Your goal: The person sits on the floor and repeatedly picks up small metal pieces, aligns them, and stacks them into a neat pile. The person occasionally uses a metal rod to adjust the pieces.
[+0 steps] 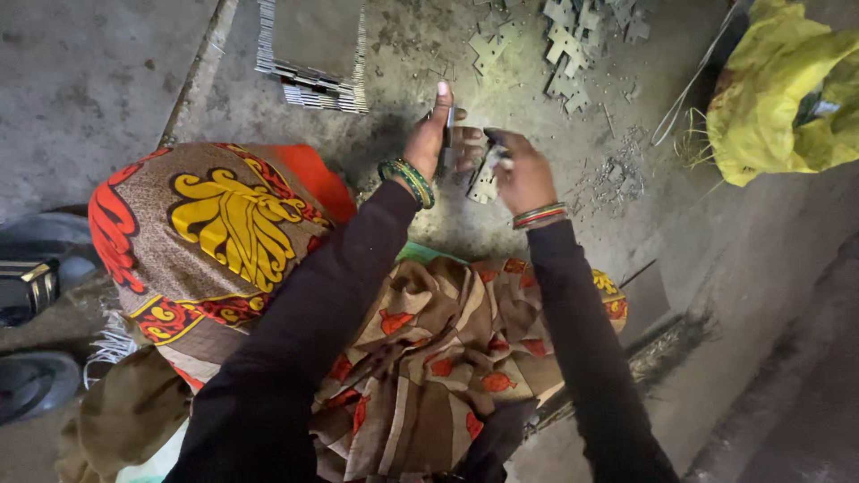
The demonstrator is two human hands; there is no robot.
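Note:
My left hand (436, 134) is raised over the concrete floor, its fingers closed on a thin flat metal piece (449, 118) held upright. Close beside it, my right hand (519, 170) grips a small stack of grey metal cut-outs (484, 177) with stepped edges. The two hands almost touch. Both wrists carry coloured bangles, and dark sleeves run back to my lap, which is covered in patterned brown, red and yellow cloth (233, 224).
A pile of loose cross-shaped metal pieces (568, 45) lies on the floor ahead. A neat stack of thin plates (313, 67) stands at upper left. A yellow cloth bundle (778, 98) sits at right. Dark footwear (31, 295) is at far left.

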